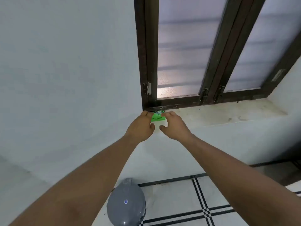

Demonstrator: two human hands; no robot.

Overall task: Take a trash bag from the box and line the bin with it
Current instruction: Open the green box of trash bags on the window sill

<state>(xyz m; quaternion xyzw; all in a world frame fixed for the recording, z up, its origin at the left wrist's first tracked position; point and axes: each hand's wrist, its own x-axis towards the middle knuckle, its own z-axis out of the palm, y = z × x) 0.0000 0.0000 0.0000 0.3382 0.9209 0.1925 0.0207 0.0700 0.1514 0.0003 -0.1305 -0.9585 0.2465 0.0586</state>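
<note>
Head view: one flat green cardboard box is seen lying on the pale stone window sill, in the corner against the dark wooden window frame. Its long axis cannot be told. Two hands are placed at it: the left hand and the right hand, fingers curled at the box's sides; whether it is gripped cannot be told. Below the sill, one rounded grey plastic bin stands on the striped tiled floor.

Dim, soft daylight through frosted window; edges warped.
</note>
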